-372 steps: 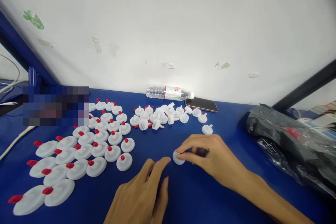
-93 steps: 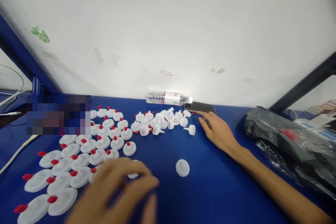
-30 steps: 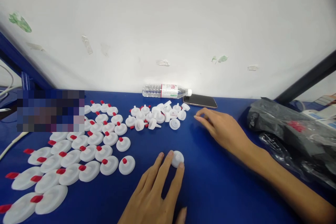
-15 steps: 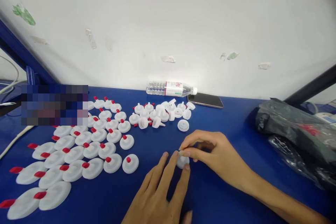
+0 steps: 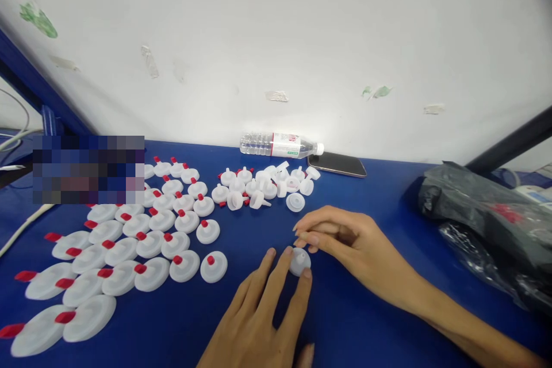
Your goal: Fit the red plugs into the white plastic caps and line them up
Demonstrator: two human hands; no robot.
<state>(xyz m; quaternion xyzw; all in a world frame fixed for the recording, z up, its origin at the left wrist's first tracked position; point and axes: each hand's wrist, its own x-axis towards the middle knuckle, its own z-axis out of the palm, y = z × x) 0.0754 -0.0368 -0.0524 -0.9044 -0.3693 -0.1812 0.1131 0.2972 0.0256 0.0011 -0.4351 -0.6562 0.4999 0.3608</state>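
Note:
A white plastic spout cap [image 5: 299, 263] lies on the blue table, its short nozzle pointing up without a red tip. Two spread fingers of my left hand [image 5: 265, 305] touch its rim from either side and hold it in place. Just above and to the right, my right hand [image 5: 340, 236] has thumb and fingers pinched together, apart from the cap. Whether something small is between those fingertips I cannot make out. Another white cap [image 5: 295, 202] lies beyond my right hand, beside a pile of white caps [image 5: 259, 187], some with red tips.
Rows of white caps with red tips [image 5: 150, 243] cover the left side of the table [image 5: 172, 328]. Behind the pile lie a clear water bottle [image 5: 280, 145] and a phone [image 5: 338, 164]. A dark plastic bag [image 5: 483, 213] rests on the right.
My right hand has lifted slightly up and away from the cap's nozzle, uncovering it. My left hand stays on the cap.

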